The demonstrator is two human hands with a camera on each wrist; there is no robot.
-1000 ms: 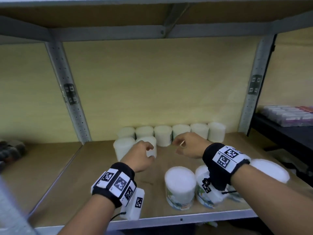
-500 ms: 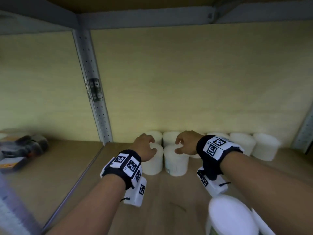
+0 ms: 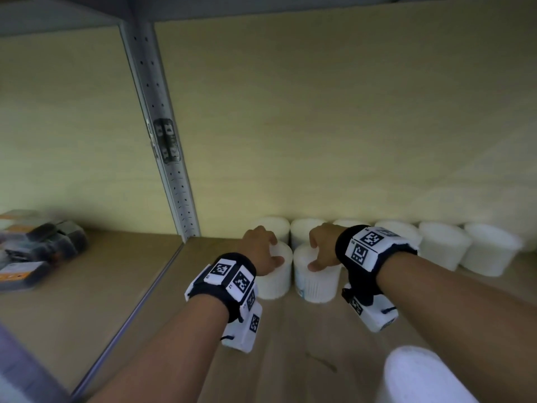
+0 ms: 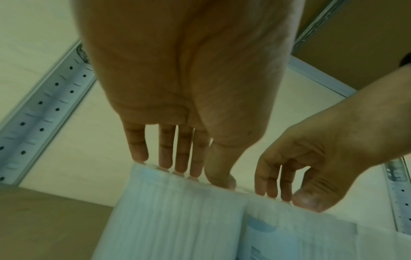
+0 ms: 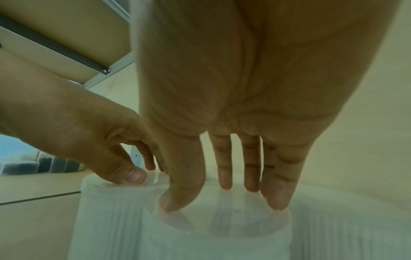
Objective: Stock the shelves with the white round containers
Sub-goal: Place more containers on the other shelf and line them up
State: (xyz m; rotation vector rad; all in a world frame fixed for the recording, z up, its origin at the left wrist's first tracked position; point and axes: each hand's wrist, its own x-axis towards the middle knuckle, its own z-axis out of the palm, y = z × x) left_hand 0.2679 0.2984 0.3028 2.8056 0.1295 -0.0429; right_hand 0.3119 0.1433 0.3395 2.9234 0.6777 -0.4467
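Observation:
Two white round containers stand side by side on the wooden shelf (image 3: 293, 347), in front of a back row of several more (image 3: 444, 245). My left hand (image 3: 261, 251) rests on the lid of the left container (image 3: 276, 282). The left wrist view shows its fingertips (image 4: 181, 168) and thumb touching the lid's rim, fingers fairly straight. My right hand (image 3: 322, 251) rests on the right container (image 3: 318, 286). In the right wrist view its fingertips (image 5: 251, 188) and thumb press on the lid of that container (image 5: 211, 237). Neither hand wraps round a container's side.
Another white container (image 3: 418, 376) stands close at the bottom right, under my right forearm. A perforated metal upright (image 3: 162, 135) divides this bay from the left one, where dark packs (image 3: 37, 251) lie. The yellow back wall is right behind the back row.
Both hands have reached forward and come down onto the lids of the two front containers. The head view has moved closer and left, so the front containers near the edge have mostly left view.

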